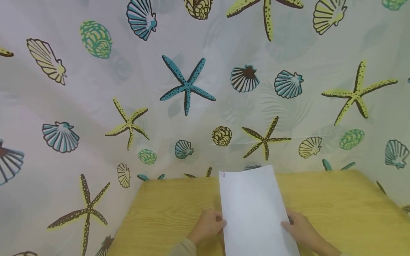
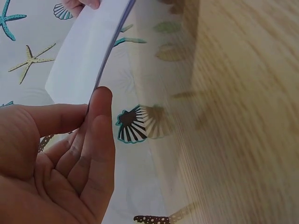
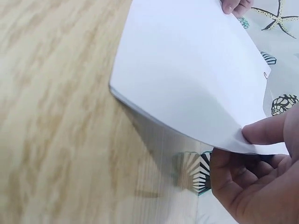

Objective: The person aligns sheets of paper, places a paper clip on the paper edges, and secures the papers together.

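A thin stack of white paper [image 1: 253, 209] is held up at a tilt over the table, one edge toward the wearer. At its top left corner sits a small paper clip [image 1: 223, 174]. My left hand [image 1: 209, 224] pinches the left edge between thumb and fingers; the left wrist view shows the thumb [image 2: 60, 119] against the sheets. On the opposite edge, my right hand [image 1: 302, 227] pinches the paper, thumb on top and fingers beneath, as the right wrist view shows [image 3: 261, 182]. The sheets bow slightly between both hands.
A wood-grain table [image 1: 173, 199] lies under the paper. Behind it and at both sides hangs a pale curtain [image 1: 198, 42] printed with starfish and shells, close to the table's far edge.
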Tool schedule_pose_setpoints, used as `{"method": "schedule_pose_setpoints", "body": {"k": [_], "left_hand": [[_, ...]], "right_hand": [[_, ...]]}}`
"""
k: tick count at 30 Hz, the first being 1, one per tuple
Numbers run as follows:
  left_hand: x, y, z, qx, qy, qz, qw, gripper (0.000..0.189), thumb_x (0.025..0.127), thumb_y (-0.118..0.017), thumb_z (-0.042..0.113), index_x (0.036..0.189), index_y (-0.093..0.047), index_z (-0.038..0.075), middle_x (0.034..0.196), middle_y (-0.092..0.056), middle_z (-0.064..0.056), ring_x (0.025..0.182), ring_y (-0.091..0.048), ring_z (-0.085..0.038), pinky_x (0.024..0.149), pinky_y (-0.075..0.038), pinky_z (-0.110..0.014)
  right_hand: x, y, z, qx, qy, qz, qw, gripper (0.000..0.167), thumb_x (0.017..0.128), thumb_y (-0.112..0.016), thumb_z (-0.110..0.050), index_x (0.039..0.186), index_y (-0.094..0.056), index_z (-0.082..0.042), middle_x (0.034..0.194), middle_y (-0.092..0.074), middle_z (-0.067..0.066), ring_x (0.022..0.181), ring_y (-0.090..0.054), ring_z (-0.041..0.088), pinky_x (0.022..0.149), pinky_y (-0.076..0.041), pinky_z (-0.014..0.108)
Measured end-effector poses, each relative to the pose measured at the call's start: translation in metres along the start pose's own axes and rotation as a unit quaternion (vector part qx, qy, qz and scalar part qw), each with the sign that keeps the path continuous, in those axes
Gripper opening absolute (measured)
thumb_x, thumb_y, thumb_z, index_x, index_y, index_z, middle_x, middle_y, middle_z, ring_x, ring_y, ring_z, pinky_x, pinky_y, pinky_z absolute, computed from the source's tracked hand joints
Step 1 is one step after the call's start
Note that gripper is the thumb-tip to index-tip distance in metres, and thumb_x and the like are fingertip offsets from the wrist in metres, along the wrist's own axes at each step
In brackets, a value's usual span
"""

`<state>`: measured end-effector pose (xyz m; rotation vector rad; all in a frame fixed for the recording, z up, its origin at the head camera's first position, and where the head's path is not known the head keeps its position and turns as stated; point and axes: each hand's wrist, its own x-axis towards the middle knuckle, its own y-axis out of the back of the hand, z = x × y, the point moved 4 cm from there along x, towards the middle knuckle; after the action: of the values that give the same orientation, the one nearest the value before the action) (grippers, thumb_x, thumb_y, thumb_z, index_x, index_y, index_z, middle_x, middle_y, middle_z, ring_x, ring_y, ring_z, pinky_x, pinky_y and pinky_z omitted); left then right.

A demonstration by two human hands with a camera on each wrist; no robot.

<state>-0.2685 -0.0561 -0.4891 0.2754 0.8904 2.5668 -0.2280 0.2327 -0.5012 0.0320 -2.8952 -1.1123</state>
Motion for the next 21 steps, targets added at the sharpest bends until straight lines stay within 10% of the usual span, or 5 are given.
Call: {"method": "schedule_pose_setpoints", "body": {"k": [21], "left_hand": [[0.001, -0.011, -0.003, 0.081, 0.021, -0.035, 0.9959, 0.021, 0.084, -0.065, 0.009, 0.063, -0.064, 0.007, 0.050, -0.057, 0.005, 0.045, -0.051, -0.008, 0.047, -0.043, -0.020]], "right_hand": [[0.001, -0.002, 0.007, -0.031, 0.002, -0.009, 0.9995, 0.032, 0.082, -0.066, -0.002, 0.109, -0.058, 0.014, 0.100, -0.065, 0.023, 0.096, -0.062, 0.037, 0.077, -0.053, 0.046]]}}
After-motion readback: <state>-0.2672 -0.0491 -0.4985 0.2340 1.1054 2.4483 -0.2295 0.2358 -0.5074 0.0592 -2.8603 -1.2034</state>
